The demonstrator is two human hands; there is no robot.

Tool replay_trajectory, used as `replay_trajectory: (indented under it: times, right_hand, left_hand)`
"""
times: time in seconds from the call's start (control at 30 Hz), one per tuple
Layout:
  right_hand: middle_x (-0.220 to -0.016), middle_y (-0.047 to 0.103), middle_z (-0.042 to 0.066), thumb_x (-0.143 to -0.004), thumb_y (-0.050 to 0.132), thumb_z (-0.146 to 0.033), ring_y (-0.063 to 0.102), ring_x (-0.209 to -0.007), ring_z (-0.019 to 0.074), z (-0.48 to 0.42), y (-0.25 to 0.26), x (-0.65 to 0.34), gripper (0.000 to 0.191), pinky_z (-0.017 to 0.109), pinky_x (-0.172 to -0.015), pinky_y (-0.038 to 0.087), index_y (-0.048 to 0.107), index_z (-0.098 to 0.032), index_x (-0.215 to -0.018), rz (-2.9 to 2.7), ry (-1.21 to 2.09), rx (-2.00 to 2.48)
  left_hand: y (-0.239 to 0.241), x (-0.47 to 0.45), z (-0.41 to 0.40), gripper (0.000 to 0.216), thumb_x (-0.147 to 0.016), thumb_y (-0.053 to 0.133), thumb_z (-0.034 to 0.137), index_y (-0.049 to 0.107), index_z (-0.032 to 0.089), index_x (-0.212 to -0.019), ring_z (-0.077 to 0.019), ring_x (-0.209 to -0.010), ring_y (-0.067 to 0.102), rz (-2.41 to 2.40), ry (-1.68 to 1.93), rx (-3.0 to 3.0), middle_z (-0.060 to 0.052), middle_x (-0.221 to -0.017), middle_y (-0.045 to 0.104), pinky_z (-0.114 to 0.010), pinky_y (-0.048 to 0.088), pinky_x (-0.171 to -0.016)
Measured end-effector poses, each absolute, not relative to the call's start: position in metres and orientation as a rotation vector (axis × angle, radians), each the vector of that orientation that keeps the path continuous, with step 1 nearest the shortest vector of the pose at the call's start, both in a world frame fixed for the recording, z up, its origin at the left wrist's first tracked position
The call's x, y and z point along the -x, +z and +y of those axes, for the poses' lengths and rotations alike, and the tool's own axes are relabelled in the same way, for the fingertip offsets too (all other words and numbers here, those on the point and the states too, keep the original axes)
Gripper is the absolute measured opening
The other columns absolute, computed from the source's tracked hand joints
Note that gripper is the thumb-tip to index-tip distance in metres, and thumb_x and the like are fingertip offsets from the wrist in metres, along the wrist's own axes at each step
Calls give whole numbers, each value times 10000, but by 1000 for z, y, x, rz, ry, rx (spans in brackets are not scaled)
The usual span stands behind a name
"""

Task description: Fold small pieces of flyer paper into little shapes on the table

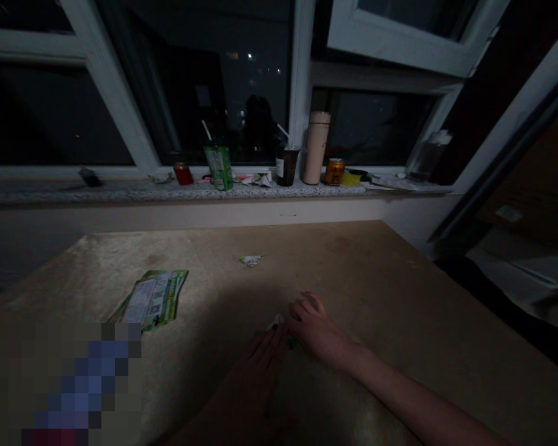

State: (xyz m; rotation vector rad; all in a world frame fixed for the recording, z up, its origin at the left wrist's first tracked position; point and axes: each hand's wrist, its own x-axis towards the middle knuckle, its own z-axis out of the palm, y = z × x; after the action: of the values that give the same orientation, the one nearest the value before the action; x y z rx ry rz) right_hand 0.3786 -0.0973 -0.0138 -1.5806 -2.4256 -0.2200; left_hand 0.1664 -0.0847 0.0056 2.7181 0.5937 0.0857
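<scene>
My left hand [263, 362] lies low over the table with its fingers stretched out close together. Its fingertips touch a small crumpled wrapper scrap [275, 322], whitish with a bit of green. Right beside it, my right hand [314, 328] has curled fingers, with thumb and fingertips pinched at the same scrap. The hands cover much of that scrap, and the dim light blurs its shape. Farther off on the table lies another torn wrapper scrap [252, 261]. Flat green printed packets [155, 300] rest to the left, apart from both hands.
The brown table [353, 266] reaches to a wall under a window. On the stone sill [260, 192] stand a green cup [219, 166], a dark cup [286, 167] with a straw, a tall pale flask [316, 148], a gold can [334, 171] and a red jar [183, 174].
</scene>
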Motion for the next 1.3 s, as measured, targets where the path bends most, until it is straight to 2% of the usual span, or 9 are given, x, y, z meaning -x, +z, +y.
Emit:
replay_trajectory:
  times: [0.1, 0.23, 0.4, 0.47, 0.6, 0.73, 0.97, 1.17, 1.3]
  right_hand:
    - [-919, 557, 50, -907, 520, -221, 494, -954, 200, -98, -16, -379, 75, 475, -1048, 243, 591, -198, -899, -2359, -138, 1567]
    - [-958, 597, 60, -907, 516, -241, 530, -978, 193, -105, -7, -382, 92, 459, -1041, 286, 557, -176, -959, -2123, 83, 1572]
    - [-1225, 588, 39, -935, 463, -238, 469, -1208, 163, -127, 12, -383, 306, 449, -1139, 149, 496, -228, -1239, -2232, 202, 1389]
    - [-1327, 532, 58, -931, 461, -238, 413, -1279, 161, -136, 12, -381, 403, 431, -1155, 134, 431, -213, -1333, -2366, 237, 1325]
    - [-1395, 458, 105, -924, 459, -241, 380, -1314, 177, -148, 7, -378, 501, 447, -1158, 143, 343, -175, -1407, -2394, 325, 1370]
    - [-1420, 417, 105, -904, 465, -192, 368, -1321, 190, -150, 7, -378, 542, 487, -1146, 147, 312, -191, -1424, -2375, 379, 1395]
    - [-1388, 465, 87, -893, 481, -174, 411, -1294, 188, -150, 6, -377, 529, 497, -1141, 167, 349, -201, -1405, -2331, 348, 1396]
    - [-1337, 525, 82, -889, 497, -186, 454, -1262, 191, -150, 2, -375, 490, 489, -1145, 173, 409, -195, -1371, -2298, 303, 1393]
    - [-1294, 566, 85, -890, 490, -180, 494, -1228, 192, -148, -4, -369, 425, 483, -1152, 166, 478, -180, -1315, -2283, 249, 1427]
  left_hand:
    - [6, -167, -86, 996, -741, 671, 424, 79, 119, -1481, -304, -1386, 111, 599, 122, -2732, -148, -1527, 88, -480, 239, -1098]
    - [4, -167, -85, 1006, -740, 668, 475, 83, 129, -1482, -313, -1382, 123, 590, 153, -2733, -144, -1526, 101, -487, 250, -1093]
    - [-3, -164, -84, 1006, -749, 665, 500, 90, 118, -1481, -306, -1383, 136, 573, 176, -2754, -148, -1526, 112, -469, 229, -1107]
    - [-5, -164, -85, 995, -769, 645, 505, 70, 115, -1482, -301, -1384, 132, 566, 201, -2752, -146, -1528, 104, -467, 222, -1111]
    - [-4, -165, -86, 998, -768, 646, 500, 71, 100, -1479, -309, -1385, 115, 558, 215, -2750, -157, -1528, 85, -473, 219, -1110]
    - [1, -167, -88, 923, -801, 622, 426, 79, 117, -1480, -301, -1385, 120, 575, 213, -2751, -146, -1528, 92, -476, 238, -1101]
    - [-4, -167, -92, 811, -837, 554, 312, 103, 100, -1477, -274, -1392, 110, 685, 202, -2825, -128, -1533, 71, -427, 223, -1113]
    - [-13, -163, -104, 747, -874, 495, 497, 297, 35, -1427, -340, -1347, 253, 810, 157, -2914, -190, -1479, 250, -448, 267, -1089]
    - [-16, -161, -109, 718, -890, 447, 548, 370, 49, -1401, -345, -1325, 306, 829, 186, -2933, -186, -1448, 328, -442, 292, -1073]
